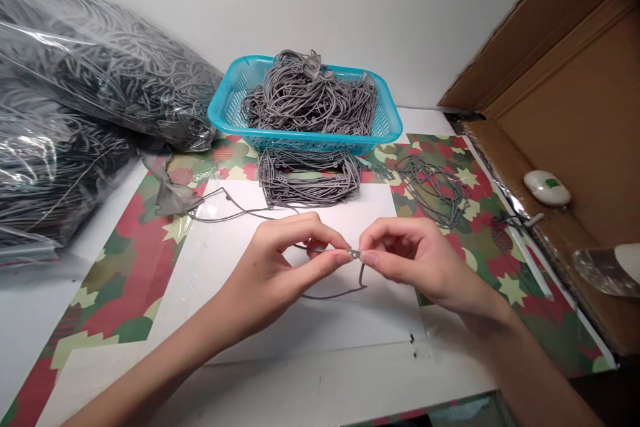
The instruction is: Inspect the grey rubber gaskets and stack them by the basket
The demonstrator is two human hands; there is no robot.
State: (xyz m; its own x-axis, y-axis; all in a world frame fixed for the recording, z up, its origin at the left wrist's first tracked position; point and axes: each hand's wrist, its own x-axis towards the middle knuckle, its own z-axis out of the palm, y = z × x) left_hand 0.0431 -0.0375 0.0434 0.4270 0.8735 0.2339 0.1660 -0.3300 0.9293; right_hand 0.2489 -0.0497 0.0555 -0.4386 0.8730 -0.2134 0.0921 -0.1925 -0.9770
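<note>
A thin grey rubber gasket (355, 254) hangs above the white paper, pinched at a small tab with holes. My left hand (283, 257) grips it on the left side of the tab, thumb against index finger. Close by on the right, my right hand (425, 260) pinches the same gasket. Its lower strand loops beneath my fingers, and part of the loop is hidden behind my left hand. Another thin grey loop (220, 219) lies behind my left hand, beside a flat grey scrap (173, 193). Beyond both hands, many gaskets lie in a neat rectangular stack (310, 197).
A blue basket (305, 141) heaped with grey gaskets (310, 97) stands behind the stack. Clear plastic bags (115, 67) full of them fill the left. A loose grey tangle (430, 177) lies right. A white oval object (547, 187) rests on the cardboard (565, 93).
</note>
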